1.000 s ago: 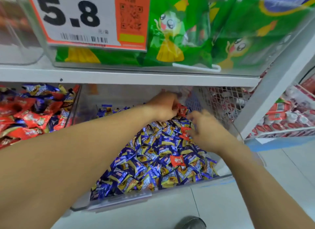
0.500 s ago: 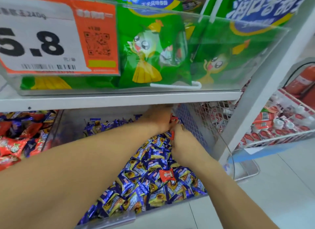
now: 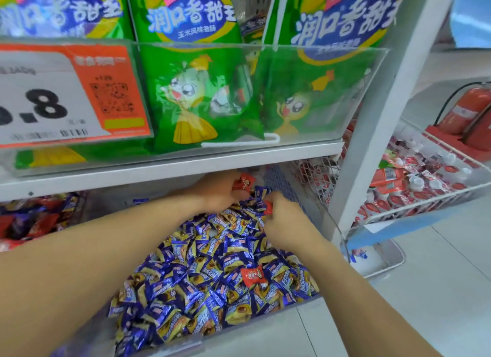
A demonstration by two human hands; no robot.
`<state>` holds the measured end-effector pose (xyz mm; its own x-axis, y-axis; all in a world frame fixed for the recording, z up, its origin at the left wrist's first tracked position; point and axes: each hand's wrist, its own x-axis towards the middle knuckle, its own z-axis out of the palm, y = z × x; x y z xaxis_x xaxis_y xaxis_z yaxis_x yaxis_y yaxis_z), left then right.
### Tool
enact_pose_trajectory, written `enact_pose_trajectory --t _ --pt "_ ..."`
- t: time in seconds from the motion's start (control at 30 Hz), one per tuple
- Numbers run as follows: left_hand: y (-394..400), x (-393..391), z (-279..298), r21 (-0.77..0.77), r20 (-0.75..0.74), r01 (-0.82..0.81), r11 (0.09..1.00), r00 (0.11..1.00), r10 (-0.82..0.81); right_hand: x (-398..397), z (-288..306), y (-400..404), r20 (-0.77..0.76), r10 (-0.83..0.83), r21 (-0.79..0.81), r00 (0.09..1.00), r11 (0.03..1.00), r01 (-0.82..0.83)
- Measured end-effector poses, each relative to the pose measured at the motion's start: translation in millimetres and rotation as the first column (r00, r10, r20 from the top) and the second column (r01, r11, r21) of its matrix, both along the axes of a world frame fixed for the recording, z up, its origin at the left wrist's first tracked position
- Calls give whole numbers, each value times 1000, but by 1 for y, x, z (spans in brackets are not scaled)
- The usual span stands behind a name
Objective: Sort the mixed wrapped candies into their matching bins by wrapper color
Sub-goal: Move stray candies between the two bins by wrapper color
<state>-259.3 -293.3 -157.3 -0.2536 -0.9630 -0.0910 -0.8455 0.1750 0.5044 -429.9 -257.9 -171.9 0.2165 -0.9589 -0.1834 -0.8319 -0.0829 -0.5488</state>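
Both hands were reaching to the far end of the bin of blue-wrapped candies (image 3: 212,271) under the white shelf (image 3: 170,168). The left hand (image 3: 220,194) had its fingers curled round a red candy (image 3: 243,182), held just above the blue heap, while the right hand (image 3: 284,218) pinched another red-wrapped candy (image 3: 268,207) at its fingertips. A third red candy (image 3: 252,275) lay among the blue ones nearer, right of the bin's middle, and the bin to the left (image 3: 32,221) held mixed red and blue wrappers.
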Motion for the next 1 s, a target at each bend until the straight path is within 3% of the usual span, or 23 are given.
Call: enact_pose_trajectory --t 0.13,0.2,0.3,0.4,0.47,0.6,0.7,0.8,0.87,0.93,1.0 --pt "29 22 20 199 12 -11 980 1000 9 -6 14 4 77 59 110 995 992 -67" --pt "50 31 31 269 40 13 963 999 -24 -8 21 10 44 133 153 990 979 -138" --pt "85 43 44 362 70 35 931 995 -64 -7 19 19 1 261 71 965 963 -260" --pt "120 47 47 423 93 33 906 993 -79 -3 19 32 -30 403 176 915 903 -392" --pt "141 45 44 440 149 6 898 986 -79 -2 19 41 -114 483 249 868 860 -446" --pt "165 43 35 415 180 -57 908 983 -21 8 11 52 -301 492 271 817 865 -421" --pt "172 42 31 364 169 -113 925 984 54 8 9 48 -303 432 218 849 899 -379" --pt "175 41 32 336 108 -151 930 987 122 -9 12 38 -220 329 135 918 943 -305" --pt "176 43 38 324 55 -168 931 986 158 -19 19 39 -73 274 72 959 960 -269" --pt "177 46 45 311 28 -174 934 984 174 -13 29 51 192 203 52 960 975 -216" --pt "178 49 52 300 18 -171 939 985 174 12 40 73 498 139 114 856 968 -223"
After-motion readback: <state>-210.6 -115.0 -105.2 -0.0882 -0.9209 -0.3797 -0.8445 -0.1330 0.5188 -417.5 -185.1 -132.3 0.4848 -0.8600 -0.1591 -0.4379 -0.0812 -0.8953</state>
